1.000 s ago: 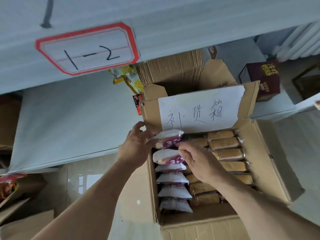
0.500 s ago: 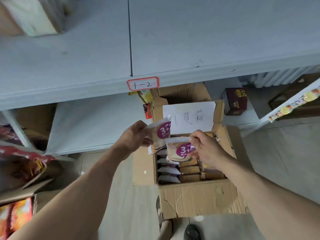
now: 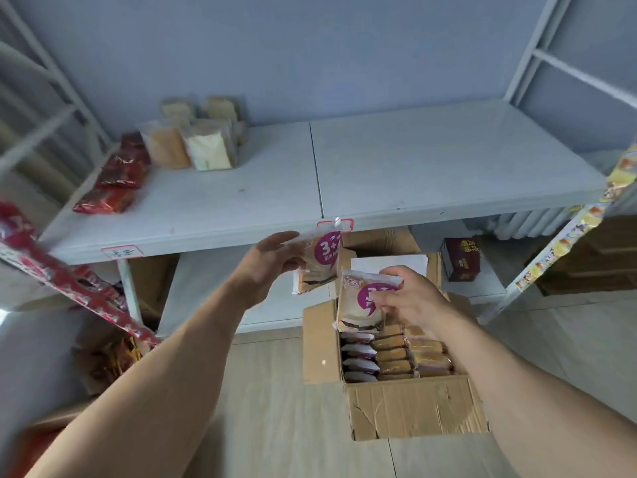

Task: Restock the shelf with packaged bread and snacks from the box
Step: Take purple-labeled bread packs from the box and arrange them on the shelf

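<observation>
My left hand (image 3: 272, 262) holds a bread packet with a purple "3+" label (image 3: 319, 263) just below the front edge of the grey shelf (image 3: 413, 174). My right hand (image 3: 410, 298) pinches a second purple-label bread packet (image 3: 360, 305) above the open cardboard box (image 3: 410, 412) on the floor. The box holds a row of more purple-label packets (image 3: 358, 357) on its left and rows of brown cake bars (image 3: 410, 353) on its right. Both packets are clear of the box and below the shelf top.
Bagged bread loaves (image 3: 193, 143) and red snack packs (image 3: 117, 181) sit at the shelf's back left. A dark red carton (image 3: 460, 258) stands on the lower shelf at right. A hanging red snack strip (image 3: 69, 281) crosses the left; a yellow strip (image 3: 586, 222) hangs right.
Both hands have lifted their packets out of the box and upward toward the shelf edge. My view has pulled back and tilted up, so the shelf top and its goods now show.
</observation>
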